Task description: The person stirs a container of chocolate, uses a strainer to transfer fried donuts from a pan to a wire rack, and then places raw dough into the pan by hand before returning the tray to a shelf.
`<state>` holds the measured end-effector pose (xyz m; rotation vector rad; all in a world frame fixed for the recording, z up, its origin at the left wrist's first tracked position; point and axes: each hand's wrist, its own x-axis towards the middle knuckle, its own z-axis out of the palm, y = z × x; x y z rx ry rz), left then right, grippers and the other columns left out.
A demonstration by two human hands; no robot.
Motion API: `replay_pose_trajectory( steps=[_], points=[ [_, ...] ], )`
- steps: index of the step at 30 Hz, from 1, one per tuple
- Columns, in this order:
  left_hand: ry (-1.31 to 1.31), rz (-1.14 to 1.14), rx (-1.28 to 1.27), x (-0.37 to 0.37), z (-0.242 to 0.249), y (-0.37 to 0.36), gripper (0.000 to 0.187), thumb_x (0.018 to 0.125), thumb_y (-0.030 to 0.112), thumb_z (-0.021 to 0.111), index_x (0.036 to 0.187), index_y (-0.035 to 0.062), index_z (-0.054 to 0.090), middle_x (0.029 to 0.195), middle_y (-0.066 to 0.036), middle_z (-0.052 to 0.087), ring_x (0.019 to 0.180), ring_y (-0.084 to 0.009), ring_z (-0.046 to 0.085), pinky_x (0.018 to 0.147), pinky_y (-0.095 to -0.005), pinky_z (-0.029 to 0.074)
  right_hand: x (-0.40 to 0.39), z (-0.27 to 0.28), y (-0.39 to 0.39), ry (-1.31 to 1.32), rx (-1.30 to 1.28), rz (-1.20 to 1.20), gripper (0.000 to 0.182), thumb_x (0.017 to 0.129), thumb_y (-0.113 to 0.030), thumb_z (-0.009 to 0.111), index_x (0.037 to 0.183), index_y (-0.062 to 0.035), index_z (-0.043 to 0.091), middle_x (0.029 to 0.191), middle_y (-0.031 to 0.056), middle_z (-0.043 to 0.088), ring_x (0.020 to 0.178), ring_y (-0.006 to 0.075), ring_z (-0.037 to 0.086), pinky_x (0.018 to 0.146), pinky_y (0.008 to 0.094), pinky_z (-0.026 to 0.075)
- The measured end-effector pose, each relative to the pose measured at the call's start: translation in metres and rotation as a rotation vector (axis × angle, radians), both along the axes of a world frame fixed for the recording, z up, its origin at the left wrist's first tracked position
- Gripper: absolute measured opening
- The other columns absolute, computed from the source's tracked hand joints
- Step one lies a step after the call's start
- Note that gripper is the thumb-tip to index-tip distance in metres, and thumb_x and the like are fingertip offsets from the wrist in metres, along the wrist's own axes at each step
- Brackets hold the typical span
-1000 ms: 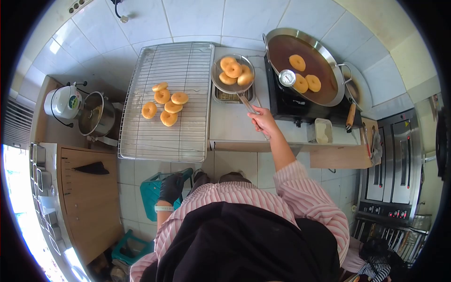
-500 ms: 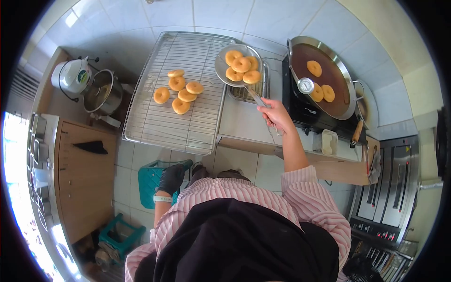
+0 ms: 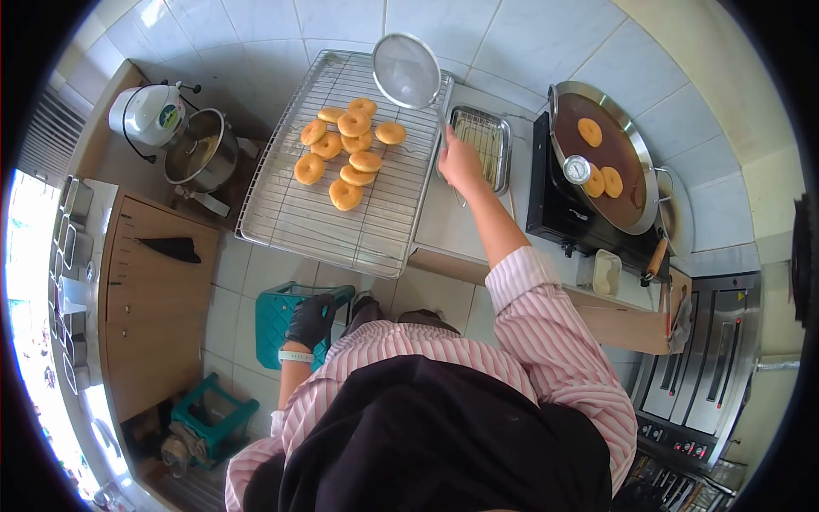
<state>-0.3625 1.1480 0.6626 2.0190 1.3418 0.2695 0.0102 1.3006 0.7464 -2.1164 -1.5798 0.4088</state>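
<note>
My right hand [image 3: 461,162] is closed round the handle of a round mesh skimmer [image 3: 406,70], whose bowl holds no doughnuts and is over the back right corner of the wire rack [image 3: 333,243]. Several golden doughnuts [image 3: 345,194] lie in a loose group on the rack. Down by my side, over a green stool [image 3: 275,328], is my left hand [image 3: 310,321] in a black glove; its fingers are too dark to make out. A wide pan of oil [image 3: 589,128] holds several pieces of dough, with a dial thermometer [image 3: 577,170] at its near edge.
A small tray with a wire rack [image 3: 499,128] sits between the large rack and the black stove [image 3: 546,205]. At the left are a white mixer [image 3: 145,115] and a metal bowl [image 3: 223,154]. A steel oven [image 3: 704,358] stands at the far right.
The doughnuts from the skimmer now lie on the rack with the others. My right hand has moved left with the emptied skimmer. The view has shifted slightly.
</note>
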Motion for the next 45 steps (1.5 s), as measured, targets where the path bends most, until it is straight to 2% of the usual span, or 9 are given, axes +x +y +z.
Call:
replay_pose_trajectory(
  steps=[9,13,17,19,25,34,43,44,45],
  points=[
    [0.010,-0.076,0.075,0.018,0.000,0.012,0.023,0.083,0.021,0.055,0.098,0.0061,0.063,0.097,-0.015,0.064,0.091,-0.0319,0.060,0.081,-0.0384,0.047,0.035,0.161,-0.079,1.103,-0.126,0.007,0.048,0.083,-0.010,0.058,0.127,0.0020,0.043,0.056,-0.0001,0.046,0.038,0.0060,0.040,0.034,0.0218,0.029],
    [0.004,-0.114,0.064,0.020,-0.012,0.019,0.023,0.083,0.022,0.054,0.097,0.0058,0.063,0.094,-0.015,0.064,0.089,-0.0314,0.061,0.079,-0.0390,0.047,0.099,0.229,-0.162,0.520,0.037,-0.123,0.053,0.084,-0.016,0.058,0.131,-0.0019,0.039,0.055,-0.0013,0.045,0.036,0.0046,0.037,0.035,0.0203,0.031],
    [0.001,-0.146,-0.034,0.028,-0.020,0.022,0.023,0.084,0.021,0.053,0.098,0.0066,0.063,0.095,-0.015,0.064,0.090,-0.0315,0.060,0.079,-0.0389,0.047,0.169,0.244,-0.216,-0.475,-0.010,-0.510,0.040,0.080,-0.005,0.048,0.119,0.0023,0.048,0.063,0.0148,0.059,0.040,0.0192,0.054,0.042,0.0291,0.046],
    [-0.029,-0.176,-0.001,0.036,-0.021,0.023,0.022,0.083,0.021,0.053,0.098,0.0071,0.062,0.093,-0.015,0.064,0.089,-0.0314,0.060,0.080,-0.0396,0.046,0.207,0.236,-0.232,-0.590,-0.100,-0.544,0.030,0.076,0.002,0.045,0.104,0.0071,0.050,0.060,0.0172,0.057,0.042,0.0244,0.057,0.038,0.0329,0.044],
    [-0.051,-0.407,0.173,0.069,0.008,0.032,0.021,0.082,0.022,0.055,0.096,0.0085,0.061,0.089,-0.012,0.063,0.086,-0.0295,0.058,0.081,-0.0402,0.042,0.270,0.231,-0.265,0.140,-0.469,-0.655,0.028,0.077,-0.004,0.057,0.103,0.0054,0.052,0.050,0.0029,0.049,0.034,0.0092,0.043,0.028,0.0262,0.029],
    [0.197,-1.098,0.800,0.167,0.137,0.053,0.018,0.080,0.016,0.050,0.091,0.0038,0.056,0.082,-0.010,0.056,0.082,-0.0243,0.054,0.088,-0.0384,0.039,0.266,0.219,-0.258,0.899,-0.402,-0.600,0.012,0.079,-0.008,0.063,0.087,-0.0023,0.056,0.054,-0.0045,0.044,0.037,-0.0023,0.029,0.030,0.0155,0.019],
    [0.087,-1.295,1.377,0.237,0.203,0.035,0.019,0.073,0.015,0.053,0.083,0.0002,0.058,0.078,-0.009,0.056,0.086,-0.0259,0.055,0.095,-0.0398,0.037,0.253,0.162,-0.225,0.956,-0.096,-0.589,0.012,0.080,-0.009,0.064,0.075,-0.0079,0.053,0.054,-0.0055,0.044,0.038,-0.0013,0.032,0.032,0.0149,0.023],
    [0.074,-1.290,1.414,0.240,0.204,0.035,0.019,0.072,0.014,0.053,0.083,-0.0003,0.059,0.078,-0.009,0.056,0.087,-0.0266,0.055,0.095,-0.0401,0.038,0.260,0.153,-0.226,0.937,-0.098,-0.560,0.023,0.082,-0.011,0.061,0.103,-0.0037,0.055,0.053,-0.0092,0.040,0.037,-0.0023,0.029,0.032,0.0143,0.022],
    [0.061,-1.285,1.451,0.243,0.204,0.034,0.019,0.072,0.013,0.053,0.083,-0.0008,0.059,0.079,-0.010,0.057,0.087,-0.0274,0.056,0.095,-0.0403,0.038,0.259,0.155,-0.228,0.951,-0.075,-0.535,0.018,0.082,-0.010,0.062,0.098,-0.0047,0.055,0.054,-0.0083,0.042,0.037,-0.0018,0.030,0.032,0.0145,0.023]
  ],
)
